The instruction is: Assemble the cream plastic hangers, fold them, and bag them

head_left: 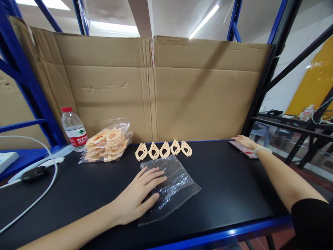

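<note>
One clear plastic bag (174, 189) lies flat on the desk (223, 187), directly under my left hand (142, 194), fingers spread, gripping nothing. Five peach clips (164, 150) line up just beyond it. My right hand (244, 141), well apart, rests open on a phone (244, 150).

A red-capped bottle (76, 133) stands near the back left corner of the counter (221, 194). A white cable (55, 170) — joined to a black inline piece (33, 173) — curves near the left edge. Cardboard panels (203, 100) rise behind the back edge.
</note>
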`<state>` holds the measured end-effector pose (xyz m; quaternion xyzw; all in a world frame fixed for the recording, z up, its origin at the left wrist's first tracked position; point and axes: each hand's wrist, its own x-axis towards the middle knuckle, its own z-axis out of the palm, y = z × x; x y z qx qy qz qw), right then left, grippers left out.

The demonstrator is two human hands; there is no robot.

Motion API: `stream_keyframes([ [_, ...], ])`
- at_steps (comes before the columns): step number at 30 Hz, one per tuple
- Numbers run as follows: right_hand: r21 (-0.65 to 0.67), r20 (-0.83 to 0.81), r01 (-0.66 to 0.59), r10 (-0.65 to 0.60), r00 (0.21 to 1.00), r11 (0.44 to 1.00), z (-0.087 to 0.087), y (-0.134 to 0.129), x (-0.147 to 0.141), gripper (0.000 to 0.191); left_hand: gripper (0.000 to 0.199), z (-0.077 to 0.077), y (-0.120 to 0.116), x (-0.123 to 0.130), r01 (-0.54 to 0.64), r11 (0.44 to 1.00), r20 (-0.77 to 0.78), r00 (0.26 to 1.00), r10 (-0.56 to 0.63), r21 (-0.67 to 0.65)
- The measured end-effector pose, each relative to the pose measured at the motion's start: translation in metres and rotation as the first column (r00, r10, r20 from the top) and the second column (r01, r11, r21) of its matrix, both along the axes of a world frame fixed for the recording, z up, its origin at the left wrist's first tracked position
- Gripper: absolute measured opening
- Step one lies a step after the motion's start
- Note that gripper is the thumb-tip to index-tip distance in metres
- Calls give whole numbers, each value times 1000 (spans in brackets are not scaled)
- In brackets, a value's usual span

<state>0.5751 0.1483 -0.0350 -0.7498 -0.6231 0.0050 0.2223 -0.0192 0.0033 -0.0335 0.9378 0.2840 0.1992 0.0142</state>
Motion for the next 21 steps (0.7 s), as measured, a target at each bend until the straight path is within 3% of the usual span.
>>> stream_keyframes([
  [5,-14,-66,53,-54,996,999,-10,-6,0,31,43,1,0,0,-12,1000,-2,1000,12,6],
  [10,46,-163,118,-109,981,992,-4,-29,13,30,41,1,1,0,-24,1000,-13,1000,24,-2],
  [15,17,-316,253,-235,919,967,-6,-56,26,42,41,1,2,0,-24,1000,-10,1000,24,13],
  [21,-6,-451,171,-155,879,985,-11,-73,26,39,41,3,3,-1,-23,999,17,1000,22,34],
])
